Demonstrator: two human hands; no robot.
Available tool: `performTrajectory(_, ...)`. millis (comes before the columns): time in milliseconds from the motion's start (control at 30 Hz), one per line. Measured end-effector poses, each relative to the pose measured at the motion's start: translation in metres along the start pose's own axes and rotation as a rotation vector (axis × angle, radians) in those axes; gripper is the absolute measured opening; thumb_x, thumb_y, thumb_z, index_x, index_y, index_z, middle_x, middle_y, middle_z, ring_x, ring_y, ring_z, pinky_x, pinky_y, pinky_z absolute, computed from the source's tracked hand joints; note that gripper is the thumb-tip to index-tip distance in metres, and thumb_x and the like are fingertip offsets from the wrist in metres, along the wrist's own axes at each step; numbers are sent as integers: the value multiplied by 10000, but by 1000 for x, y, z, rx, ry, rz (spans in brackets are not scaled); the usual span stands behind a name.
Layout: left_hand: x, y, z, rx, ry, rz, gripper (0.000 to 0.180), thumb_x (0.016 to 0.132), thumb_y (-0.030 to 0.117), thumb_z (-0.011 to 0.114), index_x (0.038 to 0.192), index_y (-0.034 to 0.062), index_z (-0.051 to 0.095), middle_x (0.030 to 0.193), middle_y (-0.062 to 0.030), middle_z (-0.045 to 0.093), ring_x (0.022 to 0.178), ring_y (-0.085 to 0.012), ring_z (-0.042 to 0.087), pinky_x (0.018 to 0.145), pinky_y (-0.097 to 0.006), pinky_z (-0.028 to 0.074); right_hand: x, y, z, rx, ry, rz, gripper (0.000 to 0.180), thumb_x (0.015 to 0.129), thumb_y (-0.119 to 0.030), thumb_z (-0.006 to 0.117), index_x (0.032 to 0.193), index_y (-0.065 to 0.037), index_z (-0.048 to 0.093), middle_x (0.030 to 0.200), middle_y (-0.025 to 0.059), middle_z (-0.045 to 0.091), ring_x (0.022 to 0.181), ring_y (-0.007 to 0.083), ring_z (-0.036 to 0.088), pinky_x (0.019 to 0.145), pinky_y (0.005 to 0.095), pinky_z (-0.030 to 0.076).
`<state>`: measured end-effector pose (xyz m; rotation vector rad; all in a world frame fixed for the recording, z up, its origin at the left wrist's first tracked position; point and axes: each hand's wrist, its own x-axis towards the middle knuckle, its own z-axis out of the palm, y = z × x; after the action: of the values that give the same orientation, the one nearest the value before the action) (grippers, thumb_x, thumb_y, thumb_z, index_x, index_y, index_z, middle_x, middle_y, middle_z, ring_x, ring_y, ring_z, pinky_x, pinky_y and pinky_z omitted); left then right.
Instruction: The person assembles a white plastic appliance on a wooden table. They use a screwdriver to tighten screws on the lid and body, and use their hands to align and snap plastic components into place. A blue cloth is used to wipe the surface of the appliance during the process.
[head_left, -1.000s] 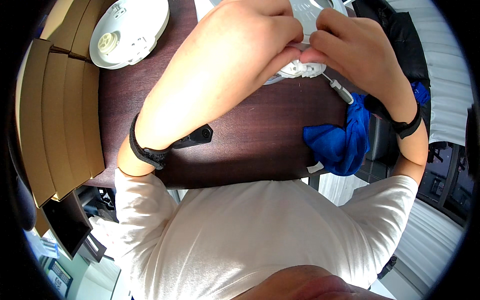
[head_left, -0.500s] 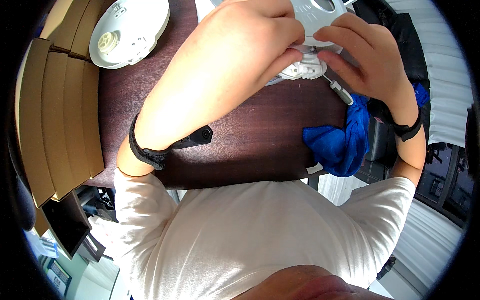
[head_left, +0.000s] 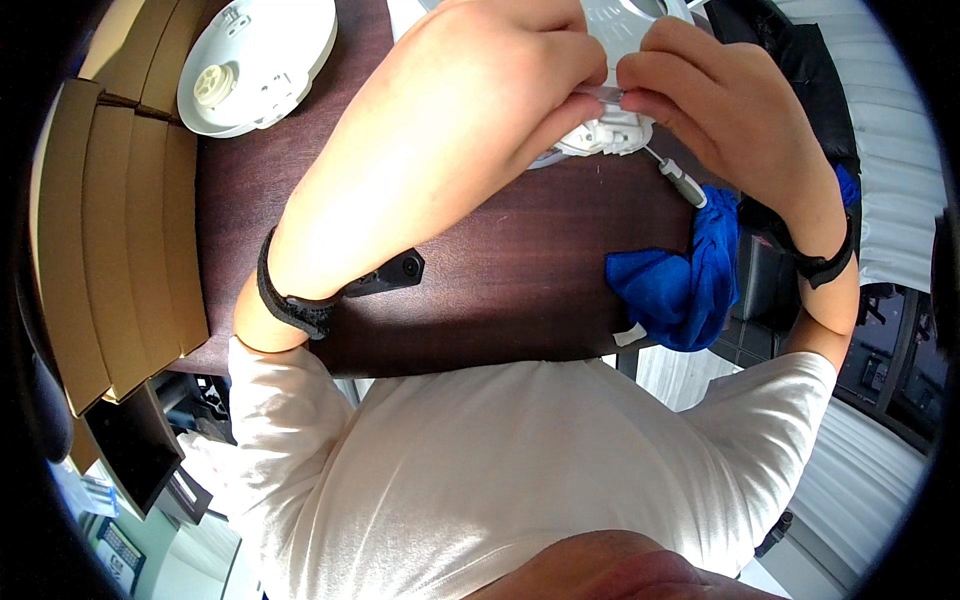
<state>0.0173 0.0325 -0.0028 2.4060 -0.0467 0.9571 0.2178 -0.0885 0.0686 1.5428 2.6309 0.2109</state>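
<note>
At the far side of the table, my left hand is closed, its thumb and fingers pinching one end of a thin, shiny, greyish strip. My right hand is closed too, pinching the strip's other end between thumb and forefinger. Just below the strip sits a white plastic part with moulded details, partly hidden by my left thumb. Behind my hands lies a larger white plastic piece, mostly covered. A screwdriver with a grey-and-white handle rests near my right hand, its shaft pointing at the white part.
A round white plastic cover with a cream knob-like fitting lies at the far left. Cardboard boxes line the dark wooden table's left side. A crumpled blue cloth lies by the right edge, near a black chair.
My right hand has moved slightly left and its spread fingers have closed on the strip. The left hand has barely moved and keeps its pinch.
</note>
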Motion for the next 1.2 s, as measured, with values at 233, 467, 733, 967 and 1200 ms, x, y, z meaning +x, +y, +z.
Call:
performTrajectory(233,1,-1,0,-8,-8,-3,150,849,116,724,924,-5,679,929,-129,615,868,-300,605,752,-375,521,12,-8,-10,-40,-136,59,70,886,-146,629,935,-104,601,860,46,544,630,214,619,536,304,498)
performTrajectory(467,2,0,-1,-23,-21,2,148,851,116,720,921,-7,676,926,-133,611,869,-304,599,757,-380,517,-10,14,19,29,164,-147,202,902,-160,705,1071,-57,665,1016,67,632,671,189,601,561,273,443)
performTrajectory(733,2,-2,-2,-36,-33,-8,146,853,115,715,918,-8,672,922,-136,607,870,-308,592,763,-385,513,25,-4,-26,3,-252,-45,96,883,-141,624,958,-93,590,872,46,542,672,199,627,566,294,509)
performTrajectory(967,5,-3,-2,-26,-56,-25,145,854,116,710,917,-10,671,924,-138,604,872,-314,589,766,-391,511,29,-12,-31,-170,-377,-12,106,942,-196,603,926,-93,586,837,37,522,658,184,598,588,294,501)
performTrajectory(1200,7,-1,-6,-3,-92,-48,143,854,110,708,923,-11,676,930,-139,607,880,-316,591,765,-394,513,23,-10,-30,-56,-298,77,280,972,-320,618,852,-67,612,800,50,518,619,210,573,564,297,480)
